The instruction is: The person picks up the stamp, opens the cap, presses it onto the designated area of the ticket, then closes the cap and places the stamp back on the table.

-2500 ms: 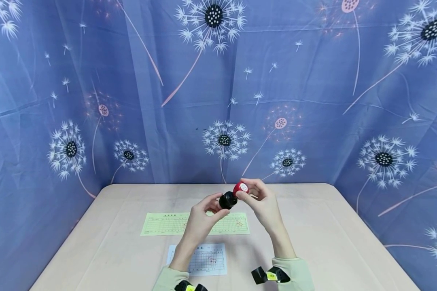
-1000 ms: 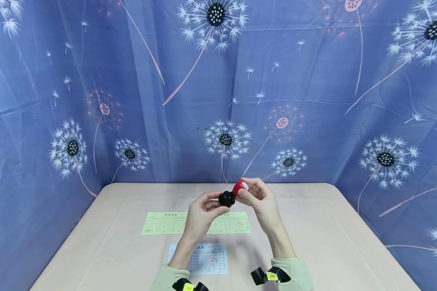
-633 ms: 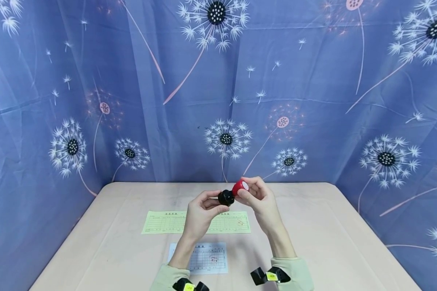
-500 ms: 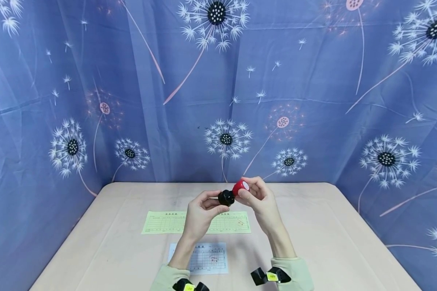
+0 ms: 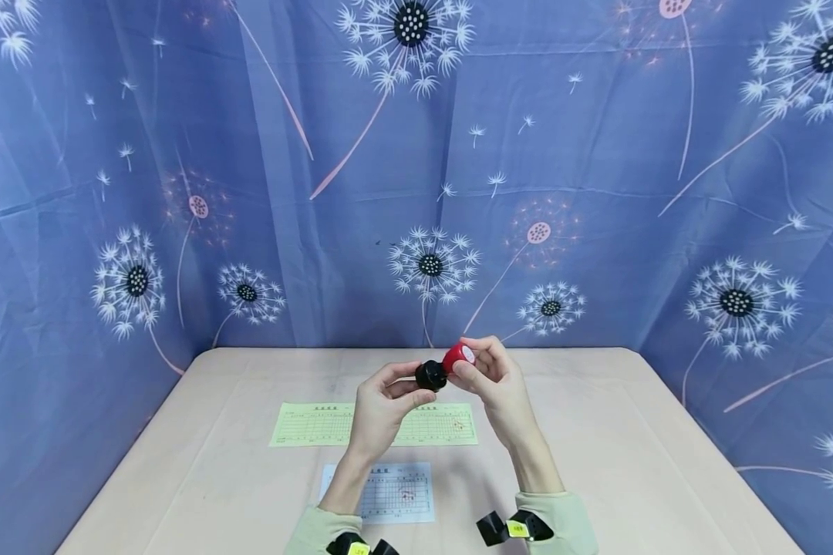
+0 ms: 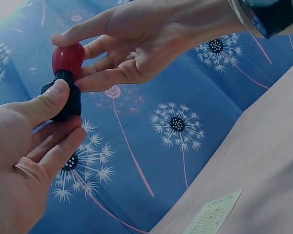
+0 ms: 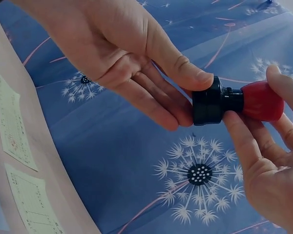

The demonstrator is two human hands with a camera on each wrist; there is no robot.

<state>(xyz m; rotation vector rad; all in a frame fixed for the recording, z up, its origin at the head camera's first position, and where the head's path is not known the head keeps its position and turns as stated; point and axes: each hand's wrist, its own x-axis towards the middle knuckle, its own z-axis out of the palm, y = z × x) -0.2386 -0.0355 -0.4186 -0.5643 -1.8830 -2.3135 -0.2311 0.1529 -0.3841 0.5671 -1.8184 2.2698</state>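
Observation:
A hand stamp (image 5: 431, 375) with a red knob handle (image 7: 262, 101) and a black round base (image 7: 207, 101) is held up above the table. My left hand (image 5: 380, 408) pinches the black base between thumb and fingers. From the other end, my right hand (image 5: 494, 378) grips the red handle, whose top carries a white round label. Handle and base are joined by a narrow black neck, as the right wrist view shows. The underside of the base is hidden. In the left wrist view the stamp (image 6: 67, 90) stands tilted, handle up.
Yellow-green printed forms (image 5: 312, 425) with red marks lie on the pale tabletop (image 5: 597, 432), below the hands. A bluish-white form (image 5: 396, 493) with a red mark lies nearer, partly covered by the left forearm. Blue dandelion-patterned curtains (image 5: 361, 254) enclose the table's back and sides.
Both hands have stayed nearly in place, rising only slightly with the stamp. Compared with the earliest frame, the red handle's labelled top has turned further to the right.

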